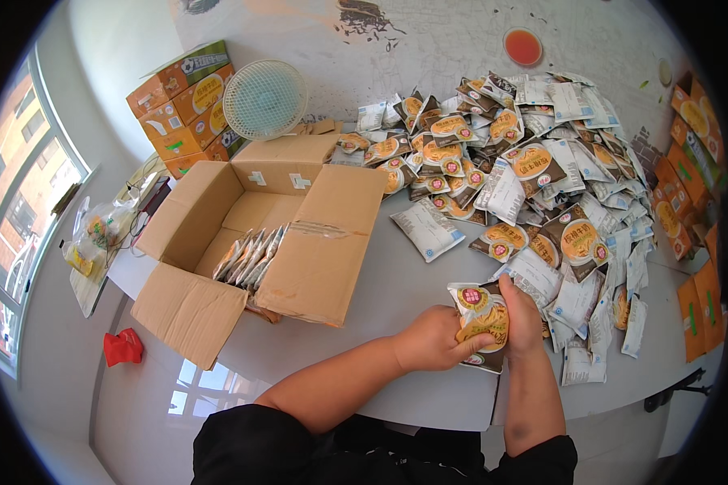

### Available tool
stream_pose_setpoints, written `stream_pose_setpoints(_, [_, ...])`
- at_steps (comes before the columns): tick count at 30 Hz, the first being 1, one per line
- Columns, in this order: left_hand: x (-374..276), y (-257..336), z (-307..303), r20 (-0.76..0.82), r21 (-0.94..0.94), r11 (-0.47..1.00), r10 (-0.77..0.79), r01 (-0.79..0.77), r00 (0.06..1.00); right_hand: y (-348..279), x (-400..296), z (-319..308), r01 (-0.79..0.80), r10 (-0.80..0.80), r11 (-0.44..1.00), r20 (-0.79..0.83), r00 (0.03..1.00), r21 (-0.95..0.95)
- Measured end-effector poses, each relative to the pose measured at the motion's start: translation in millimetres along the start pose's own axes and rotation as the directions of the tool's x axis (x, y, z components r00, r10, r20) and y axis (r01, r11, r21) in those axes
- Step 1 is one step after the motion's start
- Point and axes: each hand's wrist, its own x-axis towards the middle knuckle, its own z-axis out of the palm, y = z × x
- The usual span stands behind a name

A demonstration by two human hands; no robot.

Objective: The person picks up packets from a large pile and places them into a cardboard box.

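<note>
Between my two hands, above the front part of the table, is a brown, white and yellow printed milk pouch [482,321]. My left hand [440,339] grips its left side, thumb across the front. At its right edge my right hand [522,315] holds it with the thumb near the top. Behind and to the right, many similar pouches [531,163] lie in a large loose heap, some showing brown and yellow fronts, others white printed backs. An open cardboard box [315,273] stands to the left, with several pouches [252,257] standing in a row inside its near right corner.
Orange printed cartons [182,115] are stacked at the back left beside a round fan [266,100]. More orange cartons [685,200] stand at the right. A red plastic bag [122,347] and a clear bag of items [97,236] are at the left, near the window.
</note>
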Motion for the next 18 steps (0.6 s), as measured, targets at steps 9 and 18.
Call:
stream_pose_setpoints(9, [-3.4,-0.8,1.0,0.035,-0.335,0.901,-0.279,0.274,0.96,8.9,9.9,-15.5,0.017,-0.011,0.989,0.045,0.999,-0.145])
stream_pose_setpoints(18, [-2.4,3.5,-4.1,0.094,-0.431,0.845,-0.307,0.317,0.947,-1.6,-3.0,-4.1,0.094,-0.073,0.974,0.106,0.992,-0.207])
